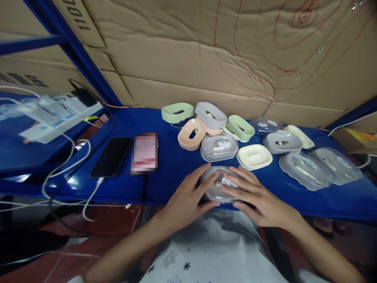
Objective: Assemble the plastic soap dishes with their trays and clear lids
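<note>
A grey soap box with a clear lid [216,192] sits at the table's front edge, right in front of my body. Around its left side is my left hand [193,192], thumb at the near edge and fingers reaching over the lid to the far side. My right hand [256,194] grips from the right, its spread fingers lying across the lid and its thumb at the near edge. A round white label and a small pale slot show between my fingers. Just behind stand another lidded grey box [219,148] and a cream oval tray [255,157].
Green [178,113], peach [191,135] and grey soap box parts [282,142] lie at the back. Clear-lidded boxes [306,169] stand at right. A black phone [111,157] on a white cable, a second phone [144,153] and a power strip [64,120] are at left.
</note>
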### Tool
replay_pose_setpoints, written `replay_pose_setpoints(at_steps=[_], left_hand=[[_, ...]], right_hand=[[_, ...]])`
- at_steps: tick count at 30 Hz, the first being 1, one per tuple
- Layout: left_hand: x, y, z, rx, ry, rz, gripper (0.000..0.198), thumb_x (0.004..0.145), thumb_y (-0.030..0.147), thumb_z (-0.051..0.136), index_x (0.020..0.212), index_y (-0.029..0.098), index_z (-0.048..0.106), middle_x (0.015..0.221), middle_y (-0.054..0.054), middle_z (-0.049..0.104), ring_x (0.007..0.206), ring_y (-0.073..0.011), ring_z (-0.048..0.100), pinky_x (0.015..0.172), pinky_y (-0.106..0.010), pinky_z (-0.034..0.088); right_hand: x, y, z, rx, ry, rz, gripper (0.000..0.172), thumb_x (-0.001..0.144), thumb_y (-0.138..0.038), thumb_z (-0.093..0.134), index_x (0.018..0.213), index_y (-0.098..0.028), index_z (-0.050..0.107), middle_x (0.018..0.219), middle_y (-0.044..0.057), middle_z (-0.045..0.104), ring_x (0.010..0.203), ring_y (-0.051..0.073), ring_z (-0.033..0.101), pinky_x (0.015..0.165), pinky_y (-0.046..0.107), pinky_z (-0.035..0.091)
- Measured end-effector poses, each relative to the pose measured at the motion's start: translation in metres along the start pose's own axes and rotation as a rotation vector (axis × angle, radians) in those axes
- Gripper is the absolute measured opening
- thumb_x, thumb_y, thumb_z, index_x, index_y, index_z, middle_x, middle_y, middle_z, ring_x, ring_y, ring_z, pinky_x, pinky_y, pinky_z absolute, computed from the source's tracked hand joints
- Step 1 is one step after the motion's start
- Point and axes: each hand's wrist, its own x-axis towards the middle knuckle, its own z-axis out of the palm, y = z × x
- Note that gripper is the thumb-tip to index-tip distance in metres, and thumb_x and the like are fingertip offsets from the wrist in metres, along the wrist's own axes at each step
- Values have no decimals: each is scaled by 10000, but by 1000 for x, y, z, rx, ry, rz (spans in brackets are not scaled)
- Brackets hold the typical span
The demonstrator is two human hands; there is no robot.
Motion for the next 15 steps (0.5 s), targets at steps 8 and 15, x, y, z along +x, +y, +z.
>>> replay_pose_setpoints(at_steps=[8,15], left_hand=[[0,-5,-1,-131,-66,-85,839,997,547,675,1685,363,231,1705,-142,391,1540,-353,469,1203,-595,501],[1,-8,0,-207,-78,-148,878,951,536,751,1665,348,275,1676,-153,417,1532,-364,477,1208,-612,489]], right_hand=[[6,4,3,-18,7,-34,658,1035,-223,543,1661,-351,384,1724,25,394,1638,300,266,1301,651,291],[7,8,18,-93,26,-66,671,1043,-368,616,1666,-335,369,1714,64,414,1637,332,258,1285,673,307]])
